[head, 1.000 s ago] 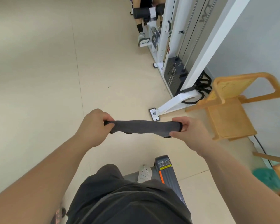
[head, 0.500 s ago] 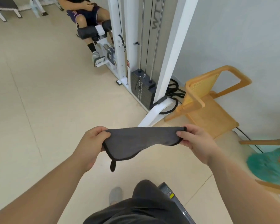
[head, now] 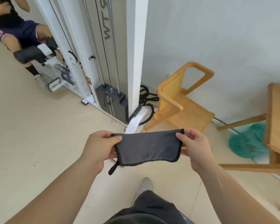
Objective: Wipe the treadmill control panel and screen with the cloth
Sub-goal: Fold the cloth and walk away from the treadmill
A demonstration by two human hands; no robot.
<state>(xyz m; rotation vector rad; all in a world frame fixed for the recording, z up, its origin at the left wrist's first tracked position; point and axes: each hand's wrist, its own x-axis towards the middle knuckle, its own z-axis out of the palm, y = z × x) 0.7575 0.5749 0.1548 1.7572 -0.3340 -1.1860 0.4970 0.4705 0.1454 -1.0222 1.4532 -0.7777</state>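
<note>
A dark grey cloth (head: pixel 146 147) with a black hem and a small loop tab hangs spread between my two hands, at waist height over the beige floor. My left hand (head: pixel 98 148) pinches its upper left corner. My right hand (head: pixel 194 147) pinches its upper right corner. The cloth is folded, wider than tall, and its lower edge sags. No treadmill panel or screen is in view.
A white cable weight machine (head: pixel 113 101) stands ahead, with a person seated on a leg machine (head: pixel 31 55) at the far left. A wooden chair (head: pixel 181 104) sits by the wall, a wooden table (head: pixel 278 120) at right, a teal mop head (head: pixel 247 143) under it.
The view has swung up and to the right, off the treadmill deck. The cloth, stretched into a thin band a second ago, now hangs open as a flat panel between my hands.
</note>
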